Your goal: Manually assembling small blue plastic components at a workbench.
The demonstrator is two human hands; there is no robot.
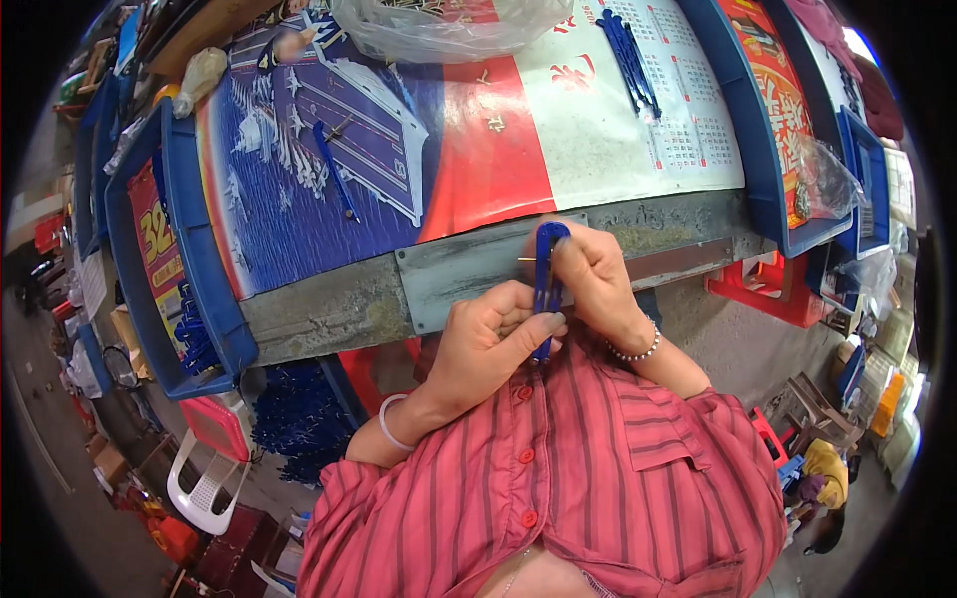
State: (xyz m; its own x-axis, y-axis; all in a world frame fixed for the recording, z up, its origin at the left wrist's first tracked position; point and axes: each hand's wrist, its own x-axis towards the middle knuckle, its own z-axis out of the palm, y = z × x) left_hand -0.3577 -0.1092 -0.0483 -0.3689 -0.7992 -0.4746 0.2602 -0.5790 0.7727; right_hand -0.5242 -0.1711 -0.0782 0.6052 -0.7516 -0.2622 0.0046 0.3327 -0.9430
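A narrow, glossy blue piece point(543, 261) stands nearly upright between my hands, just in front of the table edge; its exact kind does not show. My left hand point(495, 334) is closed round its lower part, thumb laid across it. Fingers of my right hand point(590, 274) pinch it near the top. From its left side a thin brass-coloured pin point(526, 260) sticks out. On the table to the left lies a similar long blue piece point(335, 171) with a small metal crosspiece near its upper end. Several slim blue pieces point(630, 62) lie side by side at the far right.
Printed posters point(488, 149) cover the table behind its worn front edge point(319, 304). A clear plastic bag point(439, 35) lies at the back. Blue trays flank the table, a left one point(224, 319) and a right one point(763, 149). Below left are piled blue parts point(299, 414) and a white chair point(209, 478).
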